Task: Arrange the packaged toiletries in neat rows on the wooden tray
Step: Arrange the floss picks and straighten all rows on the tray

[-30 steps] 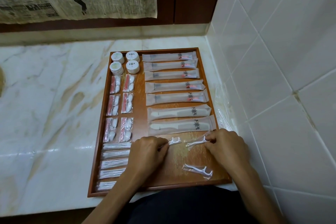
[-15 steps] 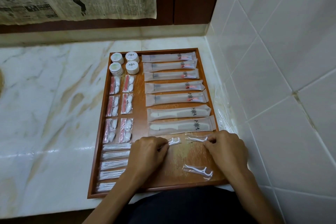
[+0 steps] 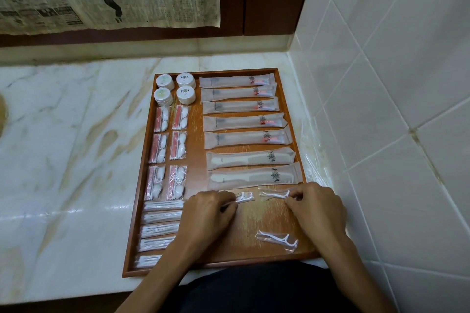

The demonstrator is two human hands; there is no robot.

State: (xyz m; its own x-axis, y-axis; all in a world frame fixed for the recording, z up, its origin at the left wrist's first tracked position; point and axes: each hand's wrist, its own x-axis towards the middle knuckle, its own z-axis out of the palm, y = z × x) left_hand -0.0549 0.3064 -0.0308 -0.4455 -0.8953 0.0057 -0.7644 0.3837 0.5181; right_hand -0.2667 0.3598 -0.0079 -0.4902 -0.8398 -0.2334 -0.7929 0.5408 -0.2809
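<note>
We pinch one clear-wrapped white floss pick w/ left hand (image 3: 211,211) at (image 3: 244,196), another w/ right hand (image 3: 315,207) at (image 3: 274,193), lining both below the comb sachets for a new row on the brown wooden tray (image 3: 254,260). Third wrapped pick (image 3: 277,240) lies askew nr front edge, not yet aligned.
</note>
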